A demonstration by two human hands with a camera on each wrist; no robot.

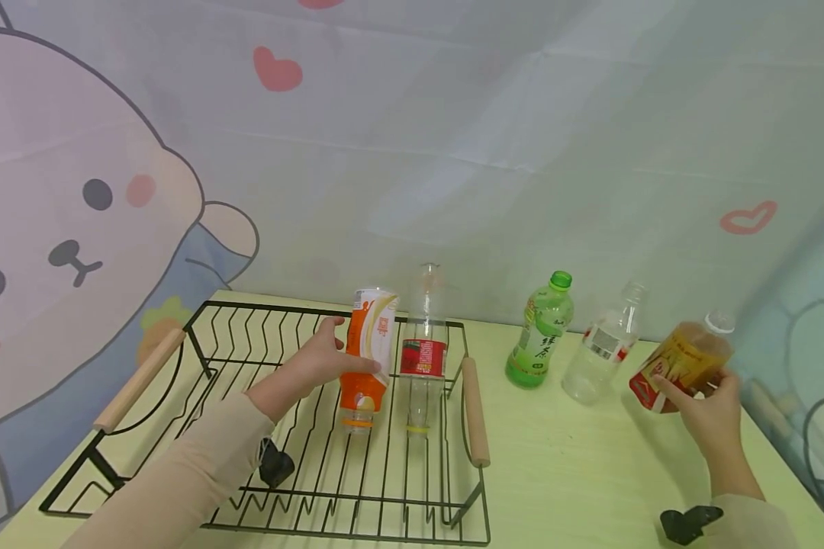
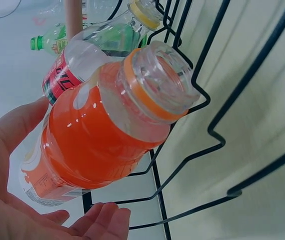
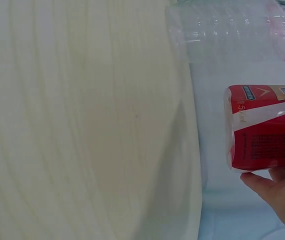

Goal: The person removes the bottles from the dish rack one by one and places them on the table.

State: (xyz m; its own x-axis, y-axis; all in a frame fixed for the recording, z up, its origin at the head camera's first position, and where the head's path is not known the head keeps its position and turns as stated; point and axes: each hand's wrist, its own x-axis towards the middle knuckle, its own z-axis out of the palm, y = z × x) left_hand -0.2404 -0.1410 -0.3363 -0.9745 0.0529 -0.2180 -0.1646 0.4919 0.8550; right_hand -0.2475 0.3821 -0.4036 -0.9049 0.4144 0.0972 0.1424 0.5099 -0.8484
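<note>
An upside-down plastic bottle with an orange and white label (image 1: 376, 324) stands in the black wire dish rack (image 1: 357, 499), its uncapped mouth down. My left hand (image 1: 316, 357) is around it loosely; in the left wrist view the fingers (image 2: 105, 220) lie apart from the bottle and the thumb is beside it. A clear bottle with a red label (image 1: 423, 358), also mouth down, stands to its right. At the far right, my right hand (image 1: 714, 412) grips a red and yellow labelled bottle (image 1: 687, 358) near its lower part. That bottle is tilted, base raised off the table.
A green bottle (image 1: 539, 335) and a clear bottle with a white label (image 1: 600, 354) stand on the pale table (image 1: 556, 480), right of the rack. Wooden handles (image 1: 476, 412) rise at the rack's sides. A printed cloth (image 1: 487, 152) hangs behind.
</note>
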